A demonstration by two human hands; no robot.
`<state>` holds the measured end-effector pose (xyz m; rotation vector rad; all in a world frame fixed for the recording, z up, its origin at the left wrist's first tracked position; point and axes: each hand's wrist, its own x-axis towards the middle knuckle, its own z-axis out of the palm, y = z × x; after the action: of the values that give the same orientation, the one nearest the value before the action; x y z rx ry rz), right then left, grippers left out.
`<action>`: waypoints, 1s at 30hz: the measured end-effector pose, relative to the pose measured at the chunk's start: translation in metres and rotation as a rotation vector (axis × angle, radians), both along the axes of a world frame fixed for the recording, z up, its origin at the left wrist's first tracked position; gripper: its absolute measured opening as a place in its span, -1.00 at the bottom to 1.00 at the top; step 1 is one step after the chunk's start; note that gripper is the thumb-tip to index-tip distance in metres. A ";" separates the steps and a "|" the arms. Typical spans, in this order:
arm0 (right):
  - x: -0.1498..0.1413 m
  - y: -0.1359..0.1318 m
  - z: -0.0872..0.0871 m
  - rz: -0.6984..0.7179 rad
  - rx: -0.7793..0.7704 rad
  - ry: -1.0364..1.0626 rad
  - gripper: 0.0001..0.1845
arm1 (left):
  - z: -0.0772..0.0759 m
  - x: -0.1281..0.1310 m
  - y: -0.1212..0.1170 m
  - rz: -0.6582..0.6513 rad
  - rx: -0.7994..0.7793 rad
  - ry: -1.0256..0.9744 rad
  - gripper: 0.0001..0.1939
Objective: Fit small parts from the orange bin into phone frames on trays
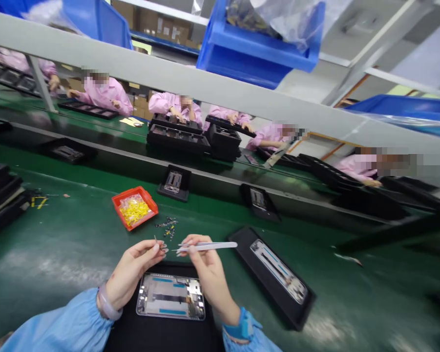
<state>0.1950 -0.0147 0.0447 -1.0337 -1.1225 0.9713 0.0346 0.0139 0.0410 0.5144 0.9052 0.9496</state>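
My left hand (134,269) is closed in a pinch on a small thin part (155,238), too small to make out its kind. Facing it, my right hand (208,271) grips white tweezers (220,245), whose tips point left towards my left fingertips. Both hands are raised above an opened phone-like device (168,297), which shows a silver frame, blue strips and a dark ribbon cable. The device lies on a black tray (161,337) close in front of me. Just beyond my hands, several tiny dark and yellow parts (169,228) lie loose on the green bench.
A red bin (153,208) holds bagged yellow pieces. To the right, a second black tray (241,244) carries another device (278,271). Stacked black trays (0,195) stand at left. Further trays rest along the dark conveyor (220,176). People in pink work opposite; blue bins (256,49) sit overhead.
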 end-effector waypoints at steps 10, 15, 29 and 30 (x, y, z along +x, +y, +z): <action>0.002 -0.038 -0.017 -0.136 -0.061 -0.012 -0.74 | 0.002 0.016 -0.020 -0.106 -0.061 0.035 -0.50; 0.001 -0.038 -0.013 -0.121 -0.039 0.016 -0.72 | 0.004 0.017 -0.022 -0.110 -0.046 0.082 -0.46; 0.004 -0.037 -0.016 -0.140 -0.063 0.005 -0.73 | -0.008 0.016 -0.027 -0.234 0.076 0.119 -0.52; 0.007 -0.037 -0.015 -0.138 -0.063 0.015 -0.73 | -0.007 0.016 -0.027 -0.270 0.101 0.118 -0.52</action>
<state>0.2018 -0.0518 0.0292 -1.1375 -0.9998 0.9076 0.0503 -0.0129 0.0341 0.7657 0.8705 0.7275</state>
